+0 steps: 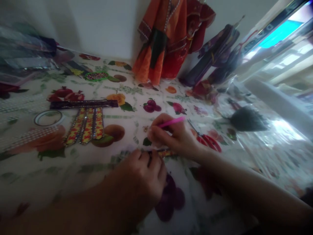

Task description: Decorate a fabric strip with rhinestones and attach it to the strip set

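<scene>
1. A plain whitish wall (97,29) is rising behind the far edge of the table (80,182).
2. A fruit-and-flower-printed tablecloth (132,116) is covering the table.
3. Beyond the far right corner, a dark lettered strip (281,19) is slanting beside a glowing cyan patch (280,34).
4. Brightness is gathering rightward; shadow is dimming the near edge.

open tablecloth (130,122) beyond the right fingers (162,119), red scissors (212,143) close right, orange garment (179,24) blocking the back
</scene>
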